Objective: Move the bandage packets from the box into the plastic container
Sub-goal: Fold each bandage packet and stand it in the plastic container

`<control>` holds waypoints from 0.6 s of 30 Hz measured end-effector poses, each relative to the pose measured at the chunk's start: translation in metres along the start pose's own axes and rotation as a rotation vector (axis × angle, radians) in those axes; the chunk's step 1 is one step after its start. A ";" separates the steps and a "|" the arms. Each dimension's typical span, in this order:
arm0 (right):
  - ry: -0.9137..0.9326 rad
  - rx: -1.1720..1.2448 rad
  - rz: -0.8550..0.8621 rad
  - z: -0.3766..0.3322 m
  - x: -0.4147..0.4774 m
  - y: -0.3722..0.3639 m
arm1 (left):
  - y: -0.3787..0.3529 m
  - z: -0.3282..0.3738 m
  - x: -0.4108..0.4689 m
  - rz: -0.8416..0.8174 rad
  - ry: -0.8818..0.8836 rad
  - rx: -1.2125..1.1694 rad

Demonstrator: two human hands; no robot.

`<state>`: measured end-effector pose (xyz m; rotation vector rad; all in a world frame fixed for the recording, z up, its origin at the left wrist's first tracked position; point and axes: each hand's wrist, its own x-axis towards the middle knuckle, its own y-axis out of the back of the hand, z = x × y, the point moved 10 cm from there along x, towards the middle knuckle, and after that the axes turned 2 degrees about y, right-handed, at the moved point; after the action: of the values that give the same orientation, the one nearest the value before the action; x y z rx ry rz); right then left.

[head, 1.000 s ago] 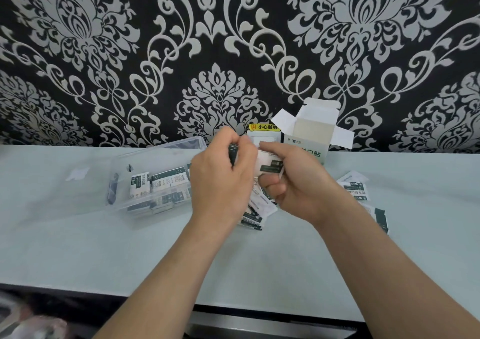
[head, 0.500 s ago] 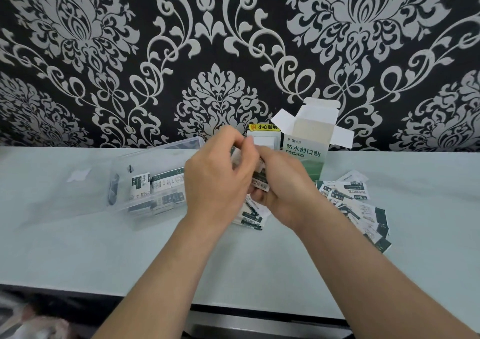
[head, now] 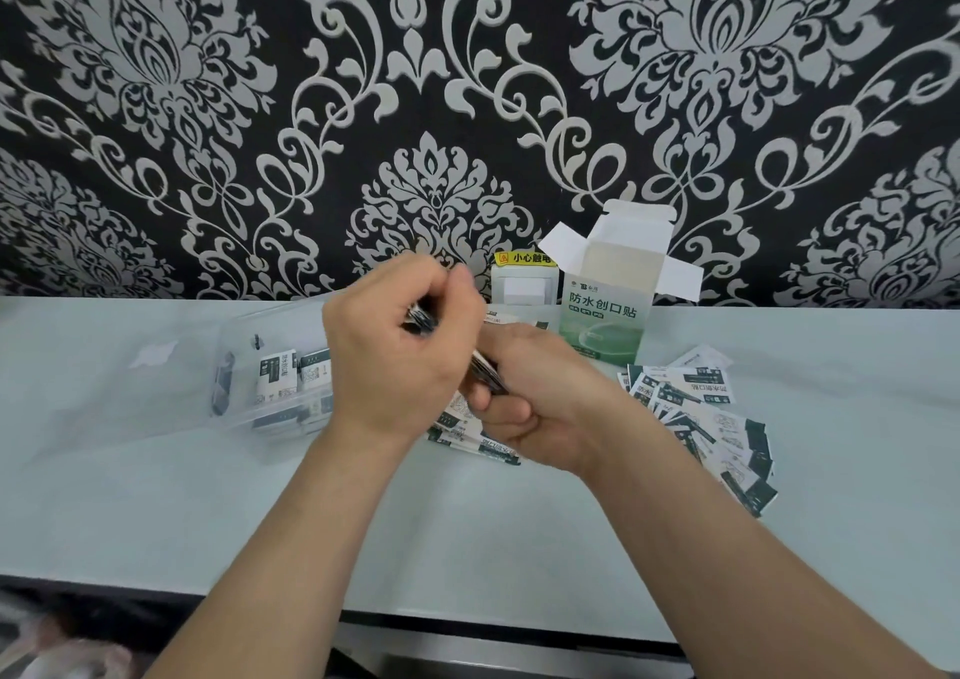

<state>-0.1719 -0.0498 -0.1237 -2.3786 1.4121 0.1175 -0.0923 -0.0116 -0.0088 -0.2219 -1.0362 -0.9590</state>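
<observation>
My left hand point(head: 395, 361) pinches a few dark-edged bandage packets point(head: 421, 320) between thumb and fingers, just right of the clear plastic container point(head: 244, 366), which holds several packets point(head: 278, 374). My right hand point(head: 540, 397) grips a small stack of packets point(head: 488, 374) beside it, the two hands nearly touching. The opened white-and-green bandage box point(head: 605, 314) stands upright behind my right hand. More packets point(head: 711, 429) lie fanned on the counter to the right, and a few packets point(head: 467, 436) lie under my hands.
A white wall socket with a yellow warning label point(head: 524, 283) sits against the patterned wall left of the box. The pale counter point(head: 156, 496) ends at a dark front edge point(head: 467, 621) close to me.
My left hand has lifted away from my right hand, up and slightly left, taking a few packets with it. The fanned packets on the right have come into view.
</observation>
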 end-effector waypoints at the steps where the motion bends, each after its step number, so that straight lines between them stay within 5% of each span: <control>1: 0.039 -0.137 -0.011 -0.004 0.000 -0.001 | 0.001 -0.008 0.002 0.004 0.061 0.004; 8: 0.126 -0.310 -0.305 -0.017 -0.013 -0.012 | -0.010 -0.046 0.000 -0.189 0.393 0.049; 13: 0.147 -0.318 -0.287 -0.017 -0.011 -0.012 | -0.022 -0.053 -0.008 -0.254 0.479 0.090; 18: 0.206 -0.188 -0.229 -0.029 -0.008 -0.006 | -0.030 -0.054 -0.017 -0.347 0.732 -0.351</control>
<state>-0.1740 -0.0509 -0.0936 -2.7576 1.2488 -0.0598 -0.0843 -0.0504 -0.0592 0.0332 -0.2274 -1.3959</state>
